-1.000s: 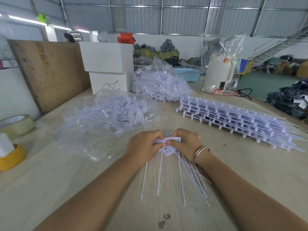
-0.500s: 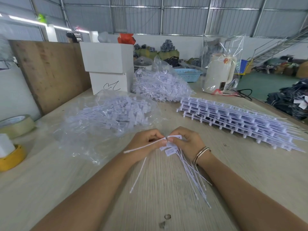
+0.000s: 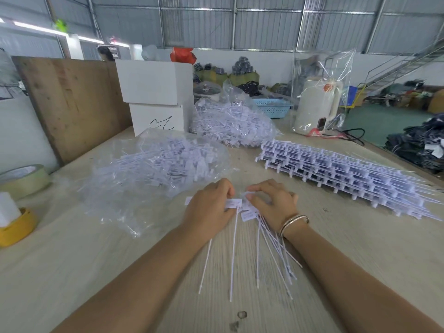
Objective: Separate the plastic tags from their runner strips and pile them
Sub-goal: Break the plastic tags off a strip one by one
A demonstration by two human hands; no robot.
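Note:
My left hand [image 3: 207, 207] pinches one white plastic tag [image 3: 234, 203] by its flat head, and the thin tail runs down the table toward me. A second tail sticks out from under that hand. My right hand [image 3: 274, 203], with a bangle on the wrist, curls over the heads of a small bunch of tags [image 3: 269, 239] whose tails fan out beneath the wrist. The two hands sit a few centimetres apart. A flat stack of uncut runner strips [image 3: 348, 171] lies to the right. Two clear bags of loose tags lie behind the hands, one near [image 3: 156, 169] and one farther back [image 3: 230, 123].
White boxes [image 3: 156, 92] and a wooden board [image 3: 72, 102] stand at the back left. Tape rolls [image 3: 24, 179] sit at the left edge. A bagged white kettle [image 3: 317, 106] and a blue basket [image 3: 274, 106] stand at the back right. The table [image 3: 96, 272] drops off at the right.
The tag my left hand held out sideways to the left now points its tail toward me. Both hands have lowered to the table and moved slightly apart.

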